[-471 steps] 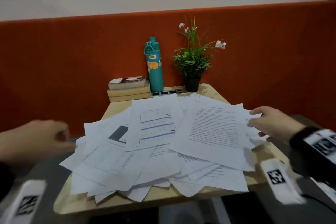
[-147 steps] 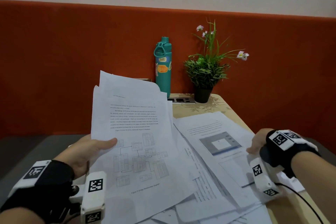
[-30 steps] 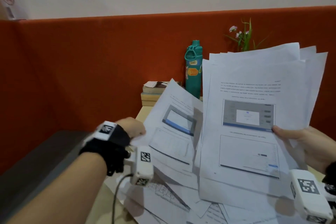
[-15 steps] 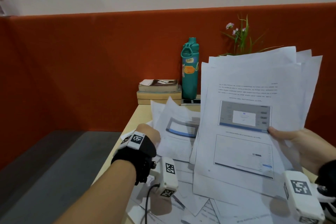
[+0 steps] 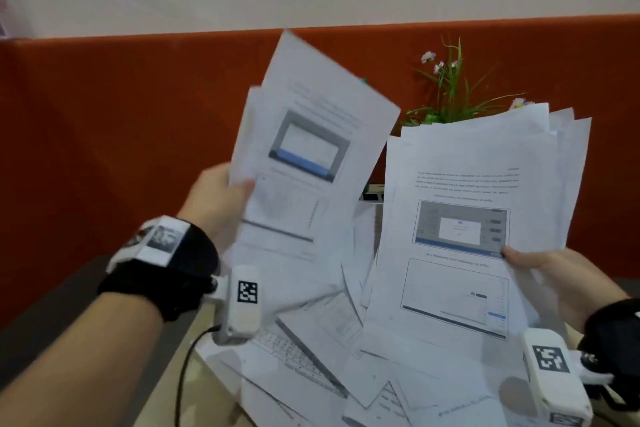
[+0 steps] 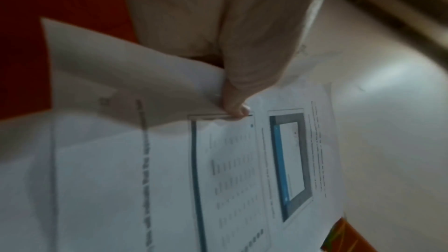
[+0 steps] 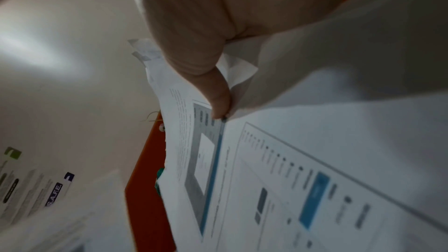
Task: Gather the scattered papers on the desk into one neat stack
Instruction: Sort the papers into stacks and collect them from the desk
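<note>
My left hand (image 5: 228, 194) pinches a couple of printed sheets (image 5: 311, 163) by their left edge and holds them raised above the desk. The left wrist view shows the thumb (image 6: 236, 106) pressed on the top sheet (image 6: 242, 170). My right hand (image 5: 533, 267) grips a thicker sheaf of papers (image 5: 467, 218) by its right edge, held upright at the right. Its thumb (image 7: 218, 101) lies on the front page (image 7: 278, 179) in the right wrist view. Several loose papers (image 5: 318, 350) still lie in a messy overlap on the desk below both hands.
A potted plant with small flowers (image 5: 450, 90) stands behind the sheaf against the orange partition (image 5: 121, 132). A bare strip of the wooden desk (image 5: 162, 392) shows at the lower left edge. The bottle and books are hidden behind the raised sheets.
My left hand has lifted the screenshot sheets off the pile, up and toward the sheaf. My right hand keeps holding the sheaf in about the same place.
</note>
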Available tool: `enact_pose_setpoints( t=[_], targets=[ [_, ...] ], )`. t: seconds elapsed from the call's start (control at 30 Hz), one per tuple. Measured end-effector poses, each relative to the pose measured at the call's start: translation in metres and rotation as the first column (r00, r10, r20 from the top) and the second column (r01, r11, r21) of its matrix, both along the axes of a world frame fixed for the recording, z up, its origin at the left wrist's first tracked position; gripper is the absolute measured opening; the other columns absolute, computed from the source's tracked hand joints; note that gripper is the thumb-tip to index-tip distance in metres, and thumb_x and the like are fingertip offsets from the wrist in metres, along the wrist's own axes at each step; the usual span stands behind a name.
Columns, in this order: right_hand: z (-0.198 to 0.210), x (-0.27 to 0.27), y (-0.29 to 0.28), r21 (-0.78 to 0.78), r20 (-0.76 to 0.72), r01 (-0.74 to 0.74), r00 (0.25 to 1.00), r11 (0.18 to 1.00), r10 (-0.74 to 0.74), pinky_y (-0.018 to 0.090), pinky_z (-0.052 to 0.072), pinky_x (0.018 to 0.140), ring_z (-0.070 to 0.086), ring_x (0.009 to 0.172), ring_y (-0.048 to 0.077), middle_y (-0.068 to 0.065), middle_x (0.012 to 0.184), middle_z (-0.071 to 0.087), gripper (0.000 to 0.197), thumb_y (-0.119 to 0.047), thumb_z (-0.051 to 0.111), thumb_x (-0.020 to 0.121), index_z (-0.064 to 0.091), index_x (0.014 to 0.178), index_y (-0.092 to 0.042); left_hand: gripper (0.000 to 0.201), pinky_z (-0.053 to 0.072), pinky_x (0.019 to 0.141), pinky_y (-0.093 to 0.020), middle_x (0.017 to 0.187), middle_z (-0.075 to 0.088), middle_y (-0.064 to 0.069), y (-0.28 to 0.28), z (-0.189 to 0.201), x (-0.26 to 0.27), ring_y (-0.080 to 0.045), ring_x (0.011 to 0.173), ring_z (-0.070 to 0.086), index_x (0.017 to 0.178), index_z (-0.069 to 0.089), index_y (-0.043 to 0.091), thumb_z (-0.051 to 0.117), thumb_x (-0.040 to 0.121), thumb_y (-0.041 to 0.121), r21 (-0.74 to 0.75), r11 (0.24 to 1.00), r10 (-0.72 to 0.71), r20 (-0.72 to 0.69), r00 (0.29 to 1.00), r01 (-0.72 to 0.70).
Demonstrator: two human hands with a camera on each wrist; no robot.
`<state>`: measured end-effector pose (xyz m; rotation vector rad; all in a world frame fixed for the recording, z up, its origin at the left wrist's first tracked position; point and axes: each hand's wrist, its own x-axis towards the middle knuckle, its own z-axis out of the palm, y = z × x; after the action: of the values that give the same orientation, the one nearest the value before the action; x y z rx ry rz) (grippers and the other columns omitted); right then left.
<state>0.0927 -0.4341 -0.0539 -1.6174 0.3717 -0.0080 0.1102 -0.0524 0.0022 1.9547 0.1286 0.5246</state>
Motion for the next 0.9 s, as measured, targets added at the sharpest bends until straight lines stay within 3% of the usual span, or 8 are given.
enact_pose_setpoints(
  t=[0.13, 0.3, 0.43, 0.57, 0.67, 0.73, 0.83, 0.9],
  targets=[
    [0.002, -0.001, 0.007, -0.017, 0.018, 0.016, 1.000, 1.000, -0.016, 0.030, 0.040, 0.065, 0.061, 0.081, 0.022, 0.012, 0.092, 0.069, 0.020, -0.016, 0.061, 0.089, 0.064, 0.103, -0.001, 0.016, 0.045, 0.063, -0.018, 0.089, 0.065, -0.002, 0.007, 0.059, -0.019, -0.014, 0.079, 0.058, 0.104, 0.063, 0.016, 0.058, 0.089, 0.019, 0.073, 0.993, 0.069, 0.264, 0.962, -0.091],
    [0.011, 0.003, 0.023, 0.022, 0.128, 0.025, 0.991, 0.999, -0.028, 0.031, 0.045, 0.068, 0.065, 0.087, 0.023, 0.012, 0.103, 0.072, 0.030, -0.019, 0.066, 0.086, 0.065, 0.111, -0.003, 0.028, 0.036, 0.043, 0.004, 0.094, 0.058, 0.009, -0.015, 0.071, -0.025, 0.014, 0.051, 0.055, 0.123, 0.058, 0.009, 0.054, 0.096, 0.015, -0.090, 0.996, 0.035, 0.287, 0.957, -0.009],
    [0.020, 0.004, 0.044, 0.085, 0.233, -0.039, 0.972, 0.996, 0.019, 0.022, 0.051, 0.055, 0.069, 0.068, 0.009, 0.006, 0.098, 0.073, 0.024, -0.015, 0.061, 0.090, 0.066, 0.111, -0.004, 0.034, 0.042, 0.057, -0.008, 0.113, 0.066, -0.009, -0.041, 0.016, -0.006, -0.011, 0.087, 0.060, 0.123, 0.062, -0.001, 0.059, 0.092, 0.012, -0.091, 0.996, 0.026, 0.093, 0.995, -0.018],
    [0.027, 0.004, 0.063, 0.126, 0.274, -0.083, 0.961, 0.989, 0.046, 0.027, 0.053, 0.081, 0.072, 0.083, 0.010, 0.004, 0.104, 0.075, 0.026, -0.021, 0.057, 0.093, 0.065, 0.116, -0.010, 0.038, 0.042, 0.086, -0.026, 0.114, 0.066, -0.003, -0.056, -0.031, 0.006, -0.020, 0.103, 0.060, 0.128, 0.058, 0.008, 0.054, 0.096, 0.026, -0.226, 0.973, -0.072, -0.149, 0.986, 0.037],
    [0.037, -0.001, 0.075, 0.070, 0.284, -0.146, 0.951, 0.987, 0.121, 0.023, 0.049, 0.086, 0.067, 0.094, 0.001, -0.011, 0.112, 0.067, 0.051, -0.061, 0.046, 0.087, 0.058, 0.122, -0.026, 0.036, 0.044, 0.087, -0.029, 0.112, 0.065, 0.001, -0.063, -0.040, 0.009, -0.020, 0.099, 0.061, 0.125, 0.057, 0.011, 0.054, 0.095, 0.029, -0.237, 0.970, -0.089, -0.176, 0.980, 0.045],
    [0.038, 0.000, 0.083, -0.049, 0.259, -0.176, 0.948, 0.983, 0.182, 0.036, 0.046, 0.100, 0.059, 0.118, 0.017, -0.004, 0.134, 0.058, 0.096, -0.084, 0.045, 0.062, 0.051, 0.136, -0.023, 0.037, 0.047, 0.091, -0.032, 0.119, 0.065, 0.000, -0.067, -0.040, 0.010, -0.021, 0.104, 0.061, 0.126, 0.052, 0.011, 0.058, 0.093, 0.026, -0.232, 0.971, -0.093, -0.155, 0.984, 0.055],
    [0.032, 0.003, 0.087, -0.044, 0.325, -0.177, 0.928, 0.983, 0.182, 0.038, 0.054, 0.090, 0.069, 0.102, 0.024, 0.010, 0.120, 0.069, 0.055, -0.033, 0.071, 0.080, 0.058, 0.128, -0.010, 0.042, 0.051, 0.083, -0.030, 0.111, 0.065, 0.006, -0.067, -0.033, -0.002, -0.014, 0.098, 0.064, 0.125, 0.048, 0.017, 0.065, 0.088, 0.022, -0.234, 0.966, -0.146, -0.127, 0.981, 0.113],
    [0.026, 0.004, 0.087, -0.010, 0.336, -0.154, 0.930, 0.988, 0.148, 0.044, 0.052, 0.094, 0.069, 0.101, 0.027, 0.014, 0.115, 0.070, 0.038, -0.008, 0.065, 0.086, 0.060, 0.123, -0.006, 0.048, 0.052, 0.092, -0.036, 0.116, 0.069, 0.002, -0.058, -0.028, -0.010, -0.017, 0.103, 0.068, 0.129, 0.053, 0.014, 0.071, 0.084, 0.015, -0.321, 0.924, -0.262, -0.131, 0.956, 0.209]
  ],
)
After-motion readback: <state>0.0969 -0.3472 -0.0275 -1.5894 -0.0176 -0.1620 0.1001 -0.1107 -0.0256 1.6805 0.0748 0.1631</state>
